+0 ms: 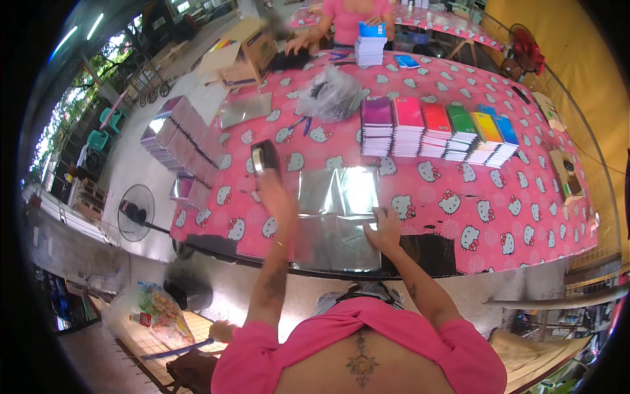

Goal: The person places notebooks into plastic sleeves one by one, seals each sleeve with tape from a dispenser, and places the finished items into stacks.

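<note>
A clear plastic sheet (321, 240) with a fold line across it lies in front of me and hangs slightly over the table's near edge. My right hand (384, 230) rests on its right side, fingers spread. My left hand (274, 190), smeared by motion, is at the near end of a black tape dispenser (264, 157) left of the sheet. Whether its fingers grip the dispenser is unclear. Bright glare covers the sheet's upper right part.
Stacks of coloured notebooks (407, 128) stand at the back right, and spiral-bound stacks (180, 141) at the left edge. A crumpled plastic bag (330, 92), pens (306, 125) and another clear sheet (246, 109) lie farther back. Across the table, a person handles a notebook pile (371, 49).
</note>
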`<state>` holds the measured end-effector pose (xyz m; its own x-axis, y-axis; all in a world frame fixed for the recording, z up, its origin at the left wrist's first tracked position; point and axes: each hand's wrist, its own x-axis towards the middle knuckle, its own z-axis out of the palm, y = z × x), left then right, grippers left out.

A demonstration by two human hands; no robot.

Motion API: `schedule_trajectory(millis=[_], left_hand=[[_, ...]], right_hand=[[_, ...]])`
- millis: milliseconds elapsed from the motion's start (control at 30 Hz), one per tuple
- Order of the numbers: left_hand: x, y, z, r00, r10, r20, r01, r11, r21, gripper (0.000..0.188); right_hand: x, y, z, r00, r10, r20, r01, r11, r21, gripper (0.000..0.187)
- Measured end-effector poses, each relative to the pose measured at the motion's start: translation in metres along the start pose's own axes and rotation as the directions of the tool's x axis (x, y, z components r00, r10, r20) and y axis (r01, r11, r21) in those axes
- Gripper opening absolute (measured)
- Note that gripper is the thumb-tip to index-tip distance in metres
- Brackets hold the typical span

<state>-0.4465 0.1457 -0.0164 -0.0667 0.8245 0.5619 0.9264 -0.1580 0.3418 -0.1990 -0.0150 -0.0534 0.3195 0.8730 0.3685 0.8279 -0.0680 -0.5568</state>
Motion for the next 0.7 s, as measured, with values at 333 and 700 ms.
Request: schedule_trajectory(millis=[333, 700], left_hand=[[-0.088, 0.072, 0.001, 0.684, 0.421, 0.596, -0.451, 0.886, -0.109, 0.084], [-0.042, 0.379, 0.027, 0.676, 0.725, 0.133, -0.549, 0.616, -0.565, 0.082]], right_hand=[[0.014, 0.022, -0.02, 0.981, -0.012, 0.196, -0.017, 0.989, 0.145, 0.059], [0.181, 0.296, -0.277, 0.938, -0.04, -0.343, -0.139, 0.865, -0.482, 0.067]])
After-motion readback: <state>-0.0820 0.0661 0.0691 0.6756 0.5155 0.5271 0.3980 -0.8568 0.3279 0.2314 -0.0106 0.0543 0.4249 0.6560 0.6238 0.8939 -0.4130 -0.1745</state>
